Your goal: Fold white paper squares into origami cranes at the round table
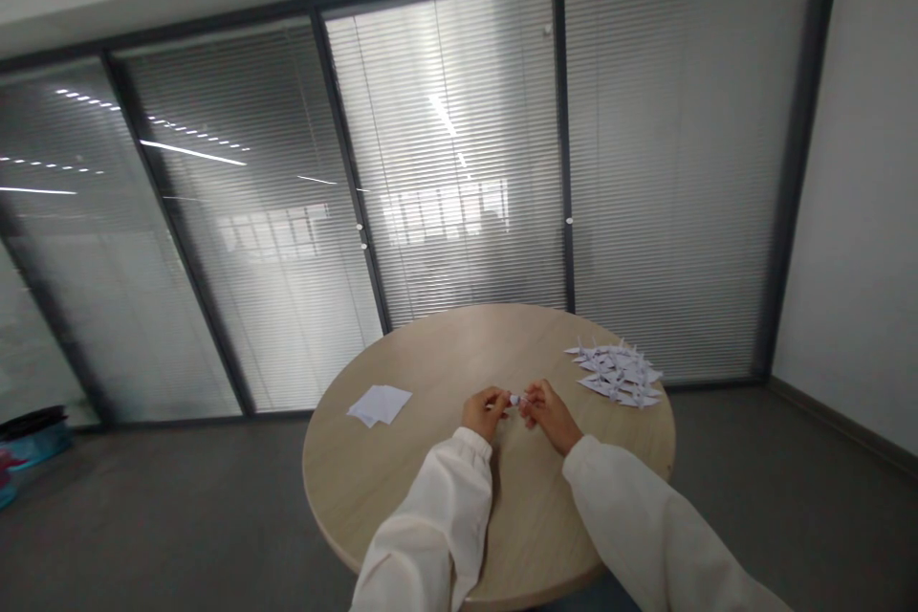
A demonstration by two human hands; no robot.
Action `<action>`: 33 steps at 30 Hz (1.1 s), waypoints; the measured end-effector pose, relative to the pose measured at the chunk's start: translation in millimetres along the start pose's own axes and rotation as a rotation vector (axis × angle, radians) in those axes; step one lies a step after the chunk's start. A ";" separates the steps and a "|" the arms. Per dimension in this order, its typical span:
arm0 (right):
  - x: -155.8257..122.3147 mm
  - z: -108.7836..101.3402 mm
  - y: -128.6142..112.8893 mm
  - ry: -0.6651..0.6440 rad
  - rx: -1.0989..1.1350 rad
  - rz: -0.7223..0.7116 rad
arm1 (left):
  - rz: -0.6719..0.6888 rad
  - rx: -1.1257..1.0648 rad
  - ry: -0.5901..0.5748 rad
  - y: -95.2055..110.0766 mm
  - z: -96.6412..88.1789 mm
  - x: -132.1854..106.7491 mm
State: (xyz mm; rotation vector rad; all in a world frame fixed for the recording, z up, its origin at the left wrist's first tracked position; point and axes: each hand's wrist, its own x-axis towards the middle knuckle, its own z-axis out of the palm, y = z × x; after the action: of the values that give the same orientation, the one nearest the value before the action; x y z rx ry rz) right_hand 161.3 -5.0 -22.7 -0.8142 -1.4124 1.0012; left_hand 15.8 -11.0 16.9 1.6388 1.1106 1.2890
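Observation:
Over the middle of a round wooden table (423, 488), a small piece of folded white paper (514, 400) is held between my two hands. My left hand (486, 409) pinches it from the left. From the right, the fingertips of my right hand (546, 411) close on its other side. The fingers cover much of the paper, so its folded shape is hard to make out. To the right lies a pile of folded white paper pieces (618, 375) with pointed ends, resembling origami cranes. Left of my hands rest a few flat white paper sheets (379, 404), overlapping each other.
Behind the table stands a glass partition (459, 163) with blinds and dark frames. A white wall (853, 210) rises on the right. On the grey floor (215, 516) at far left is a blue container with a dark rim (39, 440).

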 end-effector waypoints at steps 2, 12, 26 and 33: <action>0.3 0.0 0.1 -0.016 0.002 0.021 | 0.038 0.029 0.009 0.6 0.4 -0.9; 0.1 -4.1 -3.2 -0.092 -0.079 0.008 | 0.074 0.057 0.015 0.7 -1.1 -0.7; -4.7 -3.3 -22.4 -0.181 0.025 -0.070 | -0.022 -0.134 -0.002 -5.9 -2.8 6.4; -5.7 -1.8 -26.0 -0.217 0.054 -0.107 | -0.009 -0.005 -0.063 -9.6 -2.5 6.1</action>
State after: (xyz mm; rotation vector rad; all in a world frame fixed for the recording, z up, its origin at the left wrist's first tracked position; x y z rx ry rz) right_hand 165.5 -20.3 -1.2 -0.5971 -1.5889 1.0647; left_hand 12.3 -1.9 10.5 1.6574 1.0754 1.2250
